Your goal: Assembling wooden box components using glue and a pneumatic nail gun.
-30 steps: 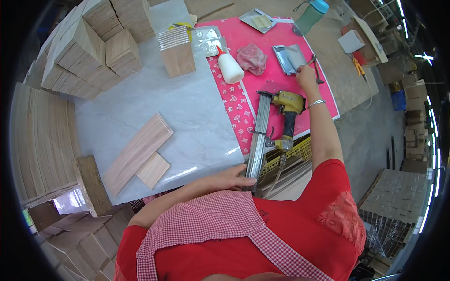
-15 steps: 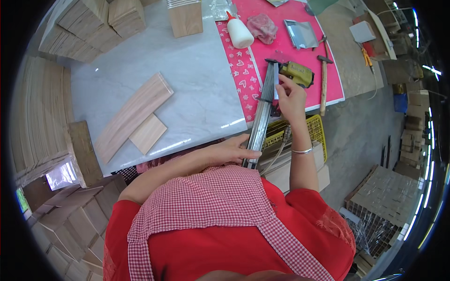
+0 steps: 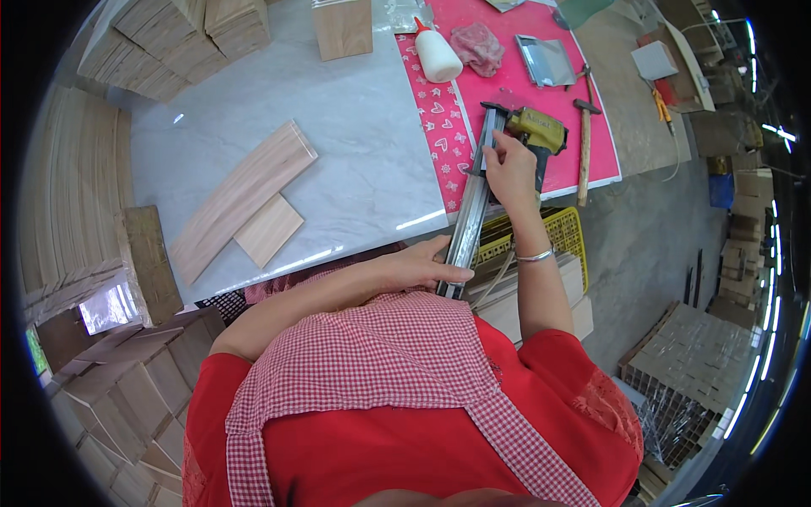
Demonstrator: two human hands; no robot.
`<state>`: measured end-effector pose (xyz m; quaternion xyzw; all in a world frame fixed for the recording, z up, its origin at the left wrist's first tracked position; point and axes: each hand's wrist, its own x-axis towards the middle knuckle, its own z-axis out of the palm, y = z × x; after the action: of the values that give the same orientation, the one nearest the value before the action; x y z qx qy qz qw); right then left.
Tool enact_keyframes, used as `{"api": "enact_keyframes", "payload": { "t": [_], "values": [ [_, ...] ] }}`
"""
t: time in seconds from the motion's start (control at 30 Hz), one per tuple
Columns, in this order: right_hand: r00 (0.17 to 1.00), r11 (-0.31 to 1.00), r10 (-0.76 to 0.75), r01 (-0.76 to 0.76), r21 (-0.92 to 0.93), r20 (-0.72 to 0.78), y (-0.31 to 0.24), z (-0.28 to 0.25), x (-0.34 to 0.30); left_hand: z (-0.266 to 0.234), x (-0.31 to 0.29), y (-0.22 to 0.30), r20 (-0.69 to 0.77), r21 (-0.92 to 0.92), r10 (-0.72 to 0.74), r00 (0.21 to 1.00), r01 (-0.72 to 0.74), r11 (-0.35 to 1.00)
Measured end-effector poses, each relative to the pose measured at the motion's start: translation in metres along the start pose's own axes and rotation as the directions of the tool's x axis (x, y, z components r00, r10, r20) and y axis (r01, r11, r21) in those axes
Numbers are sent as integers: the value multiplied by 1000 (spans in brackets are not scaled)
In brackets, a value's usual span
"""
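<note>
A nail gun with an olive-green body (image 3: 542, 128) lies on the pink mat, its long metal magazine (image 3: 467, 232) slanting over the table's edge toward my apron. My left hand (image 3: 416, 265) grips the magazine's near end, thumb across the top and fingers partly hidden beneath. Near the gun's head my right hand (image 3: 512, 175) has thumb and forefinger bent together at the magazine. They pinch a thin, pale metal strip (image 3: 488, 127), apparently of nails, lying along the channel. My fingers cover part of it.
A glue bottle (image 3: 438, 57), a crumpled cloth (image 3: 478, 47) and a hammer (image 3: 585, 152) lie beyond the gun. On the left, a curved wooden board (image 3: 245, 198) overlaps a small wood piece (image 3: 269, 230). A yellow crate (image 3: 564, 232) stands below the table edge.
My right hand has moved slightly left and nearer to me, bringing the strip from beside the magazine onto it. My left hand keeps its grip.
</note>
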<state>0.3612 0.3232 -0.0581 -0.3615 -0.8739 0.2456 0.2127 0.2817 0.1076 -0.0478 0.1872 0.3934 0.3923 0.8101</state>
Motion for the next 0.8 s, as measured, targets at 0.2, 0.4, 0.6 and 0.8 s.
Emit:
{"api": "enact_keyframes", "payload": {
  "t": [0.2, 0.4, 0.6, 0.8],
  "values": [
    [992, 967, -120, 124, -223, 31, -19, 1, -9, -3, 5, -4, 5, 13, -6, 1000, 6, 1000],
    [988, 972, -153, 157, -173, 32, -6, -3, 7, 9, -10, -1, -47, 237, 189, 981, -173, 956],
    [910, 989, 18, -75, -123, -413, 47, -31, -3, 8, -23, -11, -65, 815, 569, 820, -286, 504],
    [754, 518, 545, -647, 559, 367, 46, -46, -9, 19, -37, 10, -119, 983, 398, 910, 51, 178]
  ]
}}
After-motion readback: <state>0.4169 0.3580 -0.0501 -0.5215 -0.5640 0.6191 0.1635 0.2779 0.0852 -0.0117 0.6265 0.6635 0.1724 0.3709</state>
